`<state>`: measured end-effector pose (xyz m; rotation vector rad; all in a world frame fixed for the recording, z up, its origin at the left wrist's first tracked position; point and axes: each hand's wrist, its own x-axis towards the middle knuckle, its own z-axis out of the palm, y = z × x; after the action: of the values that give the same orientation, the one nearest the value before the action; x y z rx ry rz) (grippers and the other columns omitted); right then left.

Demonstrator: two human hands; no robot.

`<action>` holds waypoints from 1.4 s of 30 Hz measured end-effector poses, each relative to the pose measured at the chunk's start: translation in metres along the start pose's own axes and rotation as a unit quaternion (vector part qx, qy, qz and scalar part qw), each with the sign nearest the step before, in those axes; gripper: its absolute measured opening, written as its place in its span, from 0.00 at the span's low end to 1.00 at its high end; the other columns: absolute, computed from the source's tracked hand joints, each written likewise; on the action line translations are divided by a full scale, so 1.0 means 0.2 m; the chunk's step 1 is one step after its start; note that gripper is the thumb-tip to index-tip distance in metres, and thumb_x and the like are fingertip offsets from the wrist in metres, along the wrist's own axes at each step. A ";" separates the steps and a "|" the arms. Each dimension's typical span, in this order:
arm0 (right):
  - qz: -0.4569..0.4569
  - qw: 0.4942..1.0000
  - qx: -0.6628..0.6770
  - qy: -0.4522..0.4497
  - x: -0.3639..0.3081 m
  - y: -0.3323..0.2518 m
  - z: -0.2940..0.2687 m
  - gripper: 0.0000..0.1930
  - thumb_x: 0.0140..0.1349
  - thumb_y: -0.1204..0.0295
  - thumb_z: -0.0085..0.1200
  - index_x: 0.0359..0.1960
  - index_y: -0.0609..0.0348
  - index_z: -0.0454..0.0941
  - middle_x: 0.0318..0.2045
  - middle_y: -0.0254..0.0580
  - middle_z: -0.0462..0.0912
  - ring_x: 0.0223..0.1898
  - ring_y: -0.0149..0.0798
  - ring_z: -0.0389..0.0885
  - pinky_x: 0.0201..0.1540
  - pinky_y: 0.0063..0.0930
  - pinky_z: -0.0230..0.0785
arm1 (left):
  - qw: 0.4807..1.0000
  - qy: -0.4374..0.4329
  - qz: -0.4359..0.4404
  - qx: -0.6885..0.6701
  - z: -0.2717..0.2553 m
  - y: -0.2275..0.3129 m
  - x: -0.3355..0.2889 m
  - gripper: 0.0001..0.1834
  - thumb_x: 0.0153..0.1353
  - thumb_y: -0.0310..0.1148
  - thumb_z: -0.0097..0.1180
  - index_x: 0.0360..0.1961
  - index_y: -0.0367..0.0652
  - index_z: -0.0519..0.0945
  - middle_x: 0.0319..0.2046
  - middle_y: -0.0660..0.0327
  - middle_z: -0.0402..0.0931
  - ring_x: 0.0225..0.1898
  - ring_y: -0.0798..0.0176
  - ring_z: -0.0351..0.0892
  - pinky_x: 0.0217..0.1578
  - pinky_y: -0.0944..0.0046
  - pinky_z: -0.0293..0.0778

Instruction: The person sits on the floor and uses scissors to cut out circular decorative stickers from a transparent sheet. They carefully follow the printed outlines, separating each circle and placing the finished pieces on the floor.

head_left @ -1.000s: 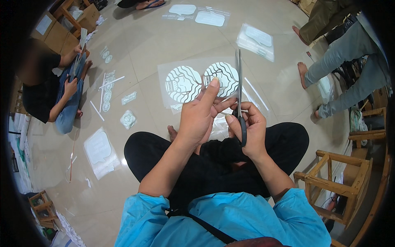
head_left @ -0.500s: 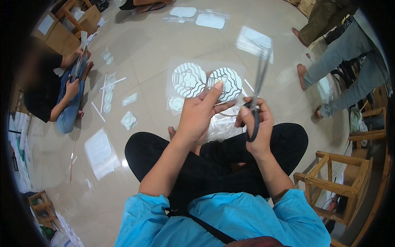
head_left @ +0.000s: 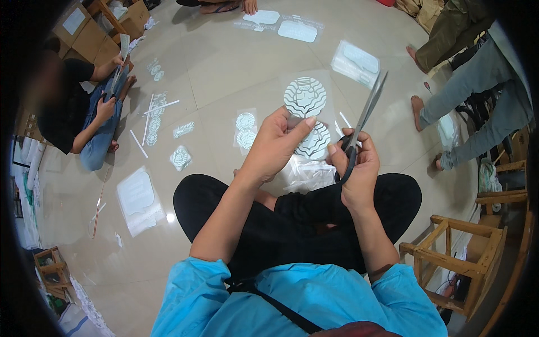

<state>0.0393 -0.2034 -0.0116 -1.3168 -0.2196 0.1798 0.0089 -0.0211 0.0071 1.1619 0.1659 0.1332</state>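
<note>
On a glossy floor (head_left: 157,269) of pale tiles, spread beneath both hands, a person in a blue shirt (head_left: 292,292) and black trousers (head_left: 205,208) sits cross-legged. Cardboard boxes (head_left: 104,50) are stacked well beyond the left hand (head_left: 281,137), to its left; a wooden stool (head_left: 449,261) stands to the right of the right hand (head_left: 359,174), on the near side.

The left hand, its thumb on top, pinches a clear plastic sheet (head_left: 305,95) bearing two round, wavy-lined white designs, the nearer one partly under the thumb. The right hand curls around the black handles of metal scissors (head_left: 368,109), whose slim blades point away from it, just right of the sheet; they appear nearly together, though the angle makes that hard to judge.

Just left of the left hand, a smaller sheet (head_left: 245,121) with two round designs lies flat; farther left are one rounded-square patch (head_left: 180,158) and three narrow white strips (head_left: 138,144). Crinkled plastic wrapping (head_left: 306,174) lies between the hands. Beyond the right hand sits one stack of sheets (head_left: 356,59) topped by a speech-bubble shape; farther off lie two white bubbles (head_left: 297,31), a co-worker's hand (head_left: 250,7) at one. Well left of the left hand, a seated co-worker (head_left: 62,95) holds another pair of scissors (head_left: 115,80).
</note>
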 end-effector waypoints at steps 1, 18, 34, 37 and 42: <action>0.005 1.000 0.000 -0.010 -0.01 0.01 0.00 0.22 0.64 0.81 0.69 0.57 0.66 0.74 0.35 0.37 0.83 0.36 0.26 0.83 0.41 0.19 0.78 | 1.000 -0.003 0.022 -0.007 -0.01 0.00 0.01 0.19 0.76 0.33 0.60 0.60 0.30 0.77 0.46 0.57 0.87 0.42 0.72 0.85 0.46 0.69 0.80; 0.078 0.969 -0.039 -0.232 -0.19 0.10 0.06 0.20 0.67 0.72 0.68 0.56 0.67 0.74 0.31 0.32 0.80 0.30 0.24 0.79 0.37 0.19 0.73 | 0.988 0.107 0.100 0.041 -0.22 0.19 -0.01 0.17 0.75 0.36 0.63 0.47 0.27 0.84 0.31 0.64 0.86 0.30 0.79 0.78 0.31 0.75 0.72; 0.086 0.976 -0.055 -0.192 -0.18 0.08 0.08 0.21 0.65 0.77 0.70 0.56 0.64 0.76 0.31 0.29 0.80 0.33 0.20 0.78 0.39 0.17 0.71 | 0.986 0.115 0.117 0.026 -0.17 0.15 0.00 0.15 0.74 0.35 0.64 0.44 0.28 0.84 0.28 0.66 0.84 0.28 0.81 0.75 0.28 0.76 0.68; 0.084 0.976 -0.056 -0.195 -0.18 0.08 0.08 0.20 0.64 0.77 0.70 0.56 0.64 0.76 0.31 0.30 0.80 0.33 0.20 0.78 0.39 0.17 0.71 | 0.986 0.117 0.116 0.017 -0.18 0.15 0.00 0.16 0.74 0.35 0.63 0.45 0.28 0.84 0.28 0.66 0.84 0.28 0.81 0.75 0.28 0.76 0.69; 0.099 0.977 -0.060 -0.179 -0.18 0.07 0.08 0.20 0.65 0.76 0.70 0.55 0.65 0.76 0.30 0.31 0.81 0.30 0.20 0.78 0.36 0.15 0.70 | 0.986 0.112 0.119 0.020 -0.18 0.15 0.00 0.16 0.75 0.36 0.63 0.46 0.27 0.84 0.28 0.67 0.84 0.28 0.81 0.75 0.29 0.76 0.70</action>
<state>0.0001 -0.1946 -0.0234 -1.4209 -0.4100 0.5830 0.0005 0.0227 0.0219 1.2034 0.2292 0.4736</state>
